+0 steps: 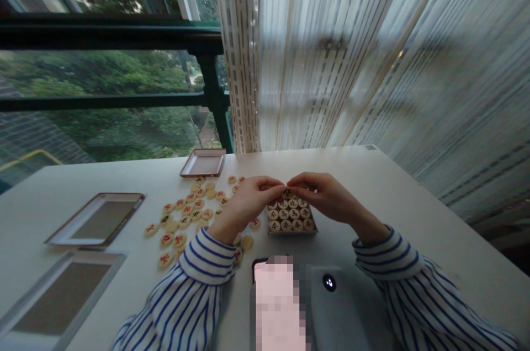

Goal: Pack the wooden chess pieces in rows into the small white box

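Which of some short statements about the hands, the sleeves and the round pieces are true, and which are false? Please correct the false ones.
1. The left hand and the right hand have their fingertips close together over the box. True.
2. All the loose pieces lie right of the box. False: the loose pieces lie mainly to its left.
3. Some loose pieces show red characters. True.
4. The box's nearest row shows red characters. False: the nearest row shows black ones.
5. The sleeves are striped. True.

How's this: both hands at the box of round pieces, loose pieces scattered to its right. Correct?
Wrong side: the head view shows the loose pieces scattered to the left of the box. Left hand and right hand are at the box, as stated.
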Tool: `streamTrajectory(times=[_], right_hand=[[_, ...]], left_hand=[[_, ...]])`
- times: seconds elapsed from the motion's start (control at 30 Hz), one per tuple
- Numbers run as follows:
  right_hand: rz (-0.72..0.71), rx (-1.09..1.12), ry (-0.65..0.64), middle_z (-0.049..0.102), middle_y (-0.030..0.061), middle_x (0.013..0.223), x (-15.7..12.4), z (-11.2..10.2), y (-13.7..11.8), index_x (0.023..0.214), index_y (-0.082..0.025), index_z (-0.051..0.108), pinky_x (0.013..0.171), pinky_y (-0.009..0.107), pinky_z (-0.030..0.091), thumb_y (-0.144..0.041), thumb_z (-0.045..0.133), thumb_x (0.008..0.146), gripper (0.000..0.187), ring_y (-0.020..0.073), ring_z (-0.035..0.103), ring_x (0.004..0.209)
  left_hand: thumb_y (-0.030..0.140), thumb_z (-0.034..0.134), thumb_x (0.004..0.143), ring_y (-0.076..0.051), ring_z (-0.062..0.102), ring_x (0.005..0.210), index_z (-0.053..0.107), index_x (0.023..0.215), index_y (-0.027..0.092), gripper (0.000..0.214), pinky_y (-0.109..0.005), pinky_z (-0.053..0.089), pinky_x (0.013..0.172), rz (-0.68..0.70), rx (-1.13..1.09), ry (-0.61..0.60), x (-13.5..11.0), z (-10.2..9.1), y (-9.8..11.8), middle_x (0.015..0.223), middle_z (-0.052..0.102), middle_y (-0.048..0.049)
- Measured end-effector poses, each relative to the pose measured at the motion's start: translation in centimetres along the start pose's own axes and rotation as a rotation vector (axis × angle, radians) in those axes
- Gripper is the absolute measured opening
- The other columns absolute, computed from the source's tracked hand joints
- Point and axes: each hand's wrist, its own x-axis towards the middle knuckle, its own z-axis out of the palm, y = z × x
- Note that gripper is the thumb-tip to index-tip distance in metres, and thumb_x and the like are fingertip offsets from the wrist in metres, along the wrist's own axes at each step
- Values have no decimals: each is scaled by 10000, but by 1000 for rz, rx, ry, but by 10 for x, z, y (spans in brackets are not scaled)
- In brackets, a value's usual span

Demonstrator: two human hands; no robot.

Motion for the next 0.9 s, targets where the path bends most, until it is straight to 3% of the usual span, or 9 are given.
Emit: streamTrajectory(times=[0.2,0.37,0.63,0.9], right_hand=[[-148,-179,17,681,6,801,-1,2,0,935,-190,662,640,222,440,-259,544,822,177,97,574,677],[-252,-321,28,676,35,864,-2,2,2,989,-196,645,725,274,451,-286,584,803,215,141,584,782],[-294,-444,31,673,66,923,-2,3,4,1036,-182,622,769,309,448,-268,562,820,240,166,585,850],[-248,-501,30,679,65,909,-2,3,2,1026,-186,631,769,320,432,-300,557,821,245,173,590,832]], left_hand=[[230,654,716,-90,584,636,655,851,97,189,-217,432,630,-34,-93,37,1,2,0,690,655,-35],[215,657,715,-98,604,656,649,841,100,171,-226,452,650,-48,-152,46,2,2,-3,720,667,-45],[209,651,720,-105,611,625,650,812,103,141,-223,449,615,-81,-119,91,2,4,-3,670,667,-43],[219,640,727,-101,602,617,655,849,91,177,-221,448,614,-79,-105,96,1,7,0,669,667,-45]])
